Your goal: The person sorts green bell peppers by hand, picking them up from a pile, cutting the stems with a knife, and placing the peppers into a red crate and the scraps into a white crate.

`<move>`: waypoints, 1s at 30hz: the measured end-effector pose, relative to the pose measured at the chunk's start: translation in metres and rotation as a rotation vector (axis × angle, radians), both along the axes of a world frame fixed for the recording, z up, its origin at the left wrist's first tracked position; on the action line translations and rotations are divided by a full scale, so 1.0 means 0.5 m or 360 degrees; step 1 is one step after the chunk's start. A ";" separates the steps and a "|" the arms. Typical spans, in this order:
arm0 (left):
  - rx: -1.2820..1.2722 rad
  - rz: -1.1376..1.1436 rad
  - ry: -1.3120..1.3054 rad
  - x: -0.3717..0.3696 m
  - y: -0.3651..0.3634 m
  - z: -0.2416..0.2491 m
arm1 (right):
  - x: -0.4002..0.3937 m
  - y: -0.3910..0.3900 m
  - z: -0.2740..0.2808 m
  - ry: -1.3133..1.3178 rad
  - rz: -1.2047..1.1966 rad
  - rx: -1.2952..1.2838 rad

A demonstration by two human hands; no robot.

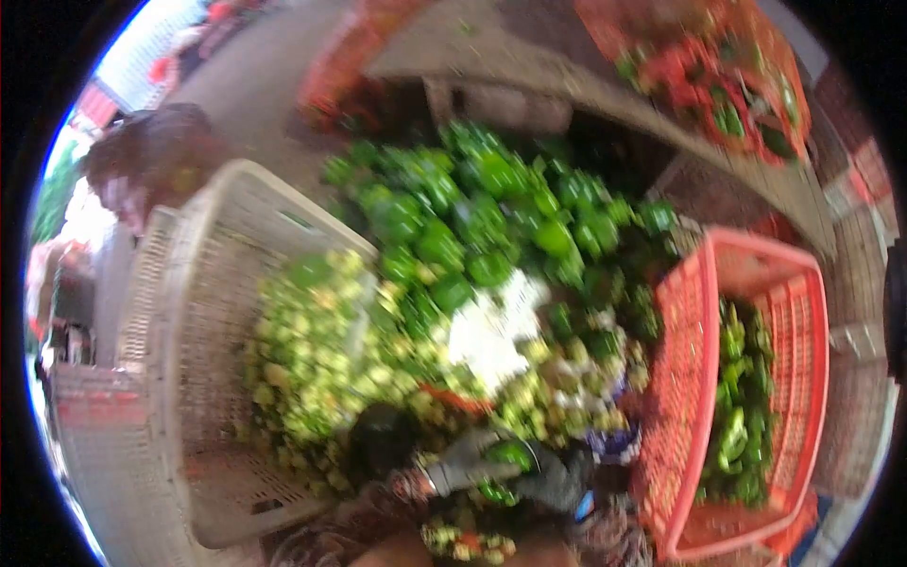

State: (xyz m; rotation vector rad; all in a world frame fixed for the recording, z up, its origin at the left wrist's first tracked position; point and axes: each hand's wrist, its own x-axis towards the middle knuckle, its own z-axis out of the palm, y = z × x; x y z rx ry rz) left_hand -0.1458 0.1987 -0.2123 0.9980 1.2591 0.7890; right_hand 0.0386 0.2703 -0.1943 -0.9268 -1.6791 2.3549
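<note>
My left hand (463, 460), in a grey glove, reaches in from the bottom centre and is closed on a green bell pepper (511, 456). Against the pepper's other side is my right hand (559, 478), in a darker glove, its fingers curled and blurred; I cannot tell what it grips. A small blue patch (585, 506) shows at its lower edge. Just beyond both hands spreads a heap of pale yellow-green pieces (312, 350) resembling pepper cores. Behind it lies a large pile of whole green bell peppers (482, 203). A dark round shape (383, 438) sits left of my left hand.
On the left a whitish plastic crate (203, 378) lies tipped toward the heap. At right stands a red crate (682, 378) with green peppers (737, 416) inside. A red mesh sack (704, 71) of peppers rests at the back right. Another person (156, 156) is at upper left.
</note>
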 end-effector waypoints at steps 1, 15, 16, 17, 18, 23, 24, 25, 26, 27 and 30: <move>0.0015 0.0053 -0.0108 0.004 0.006 -0.003 | 0.002 0.024 0.038 -0.0103 0.0155 0.0095; -0.0342 0.1217 -0.1226 0.022 0.101 -0.015 | 0.110 0.007 -0.084 -0.0406 -0.1085 0.0367; 0.0045 0.1012 -0.1025 0.021 0.129 0.037 | 0.118 -0.013 -0.121 -0.0419 -0.1063 0.0466; 0.0071 0.0940 -0.0907 0.035 0.167 0.097 | 0.126 -0.034 -0.157 -0.0433 -0.1044 0.0566; 0.0096 0.0882 -0.0785 0.057 0.210 0.145 | 0.125 -0.045 -0.164 -0.0507 -0.0983 0.0278; 0.0555 -0.0181 -0.0470 0.244 0.327 0.248 | 0.127 -0.064 -0.157 -0.0640 -0.0716 0.0521; 0.0607 -0.0250 -0.0376 0.251 0.322 0.249 | 0.132 -0.072 -0.165 -0.0649 -0.0699 0.0490; 0.0662 -0.0317 -0.0283 0.258 0.316 0.251 | 0.141 -0.077 -0.168 -0.0655 -0.0692 0.0460; 0.0824 -0.0503 0.0289 0.224 0.311 0.241 | 0.146 -0.081 -0.169 -0.0662 -0.0686 0.0429; 0.0658 -0.0318 0.0328 0.199 0.292 0.182 | 0.151 -0.083 -0.170 -0.0660 -0.0697 0.0404; 0.0009 0.0247 0.0625 0.134 0.298 0.074 | 0.157 -0.100 -0.190 -0.0680 -0.0761 0.0363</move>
